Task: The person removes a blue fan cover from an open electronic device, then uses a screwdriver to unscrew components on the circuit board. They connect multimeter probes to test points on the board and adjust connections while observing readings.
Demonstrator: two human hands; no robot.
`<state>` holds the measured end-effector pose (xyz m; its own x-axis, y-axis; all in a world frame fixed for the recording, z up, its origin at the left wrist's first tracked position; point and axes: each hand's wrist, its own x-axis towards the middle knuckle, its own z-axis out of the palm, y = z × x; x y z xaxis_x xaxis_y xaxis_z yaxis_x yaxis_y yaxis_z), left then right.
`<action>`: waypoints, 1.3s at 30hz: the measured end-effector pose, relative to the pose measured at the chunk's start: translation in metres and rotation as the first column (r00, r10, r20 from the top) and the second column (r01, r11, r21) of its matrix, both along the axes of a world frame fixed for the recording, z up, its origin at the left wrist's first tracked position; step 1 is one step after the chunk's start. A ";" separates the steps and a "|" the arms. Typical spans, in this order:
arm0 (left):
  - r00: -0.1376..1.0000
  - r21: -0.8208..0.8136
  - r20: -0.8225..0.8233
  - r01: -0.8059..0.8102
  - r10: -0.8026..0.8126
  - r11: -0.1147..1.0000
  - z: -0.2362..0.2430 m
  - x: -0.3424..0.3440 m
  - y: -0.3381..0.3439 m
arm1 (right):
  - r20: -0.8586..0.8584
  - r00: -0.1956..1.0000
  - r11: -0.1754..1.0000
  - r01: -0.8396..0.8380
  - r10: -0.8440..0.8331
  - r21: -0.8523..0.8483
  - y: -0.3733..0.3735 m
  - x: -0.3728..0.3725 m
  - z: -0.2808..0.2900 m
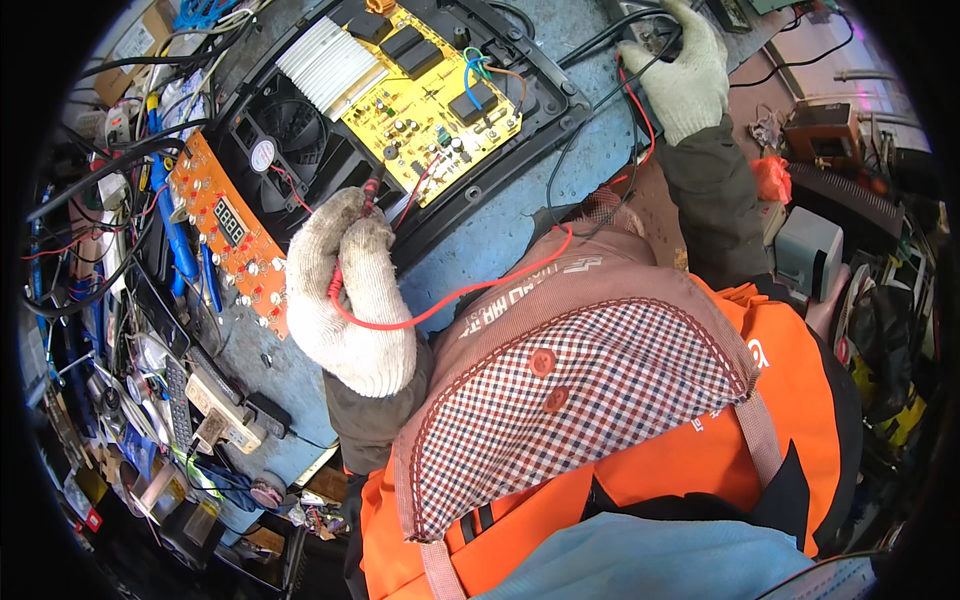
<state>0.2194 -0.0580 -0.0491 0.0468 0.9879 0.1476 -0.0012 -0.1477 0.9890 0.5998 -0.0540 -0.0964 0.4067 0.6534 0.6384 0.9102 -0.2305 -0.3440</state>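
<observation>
My left hand (355, 290), in a white knitted glove, is closed round a red test probe (371, 190). The probe's dark end points up at the near edge of a yellow circuit board (430, 125). This board, with a ribbed silver heat sink (325, 65), lies in an open black housing (460, 205) beside a black fan (275, 145). A red lead (450, 297) loops from the probe across my front toward my gloved right hand (690, 85). That hand's thumb and fingers reach round a dark multimeter (652, 38), partly hidden at the upper edge.
An orange display board (225, 225) leans along the housing's left side. Blue-handled tools (172, 225), a power strip (222, 412) and tangled cables crowd the blue bench (290, 380) at left. A grey box (808, 252) and other equipment stand at right.
</observation>
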 end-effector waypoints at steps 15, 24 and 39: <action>0.991 0.068 -0.135 -0.012 0.021 0.998 -0.005 0.003 0.003 | 0.050 0.994 0.978 -0.103 0.096 0.180 0.027 0.004 -0.015; 0.950 0.264 -0.310 0.128 -0.042 0.956 -0.011 0.002 0.002 | 0.068 0.978 0.888 -0.209 0.199 0.410 -0.025 -0.034 -0.006; 0.643 0.374 -0.725 0.669 -0.248 0.642 0.021 0.011 0.013 | -0.552 0.450 0.709 -0.521 0.702 0.476 -0.041 -0.088 -0.006</action>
